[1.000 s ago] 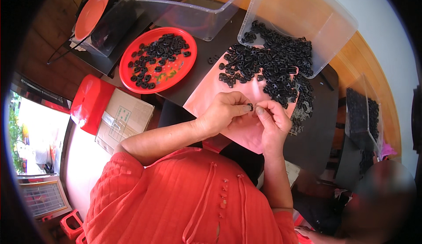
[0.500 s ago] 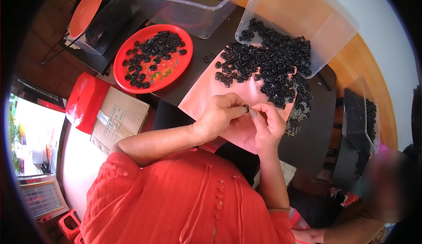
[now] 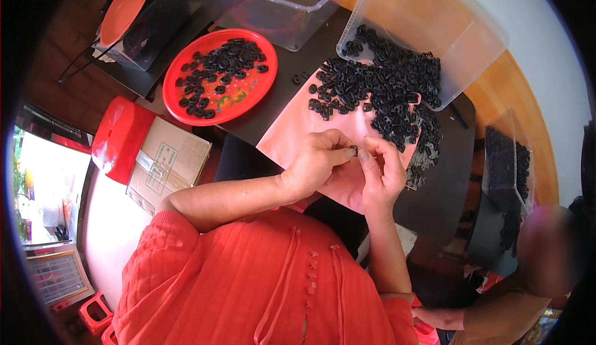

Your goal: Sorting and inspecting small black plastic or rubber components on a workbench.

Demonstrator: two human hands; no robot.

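My left hand (image 3: 315, 163) pinches a small black plastic piece (image 3: 354, 150) between thumb and forefinger, above a pink cloth (image 3: 282, 135) at the table's near edge. Close beside it is my right hand (image 3: 385, 174), its thumb and forefinger slightly apart, with nothing visible between them. Beyond both hands, a heap of small black plastic pieces with holes (image 3: 391, 75) spills from a tipped clear tub (image 3: 434, 16) onto the cloth. Small grey pieces (image 3: 427, 149) lie at the heap's right edge. At the left, a round red tray (image 3: 256, 93) holds many black pieces.
Another clear bin (image 3: 273, 25) stands behind the red tray. A cardboard box (image 3: 167, 158) and a red container (image 3: 121, 140) are at the left. On the right, a clear bin of black pieces (image 3: 506, 165) stands near a seated person (image 3: 503, 314).
My right thumb and forefinger have come away a little from the black piece, which stays in my left hand. Both hands appear slightly further right in the view.
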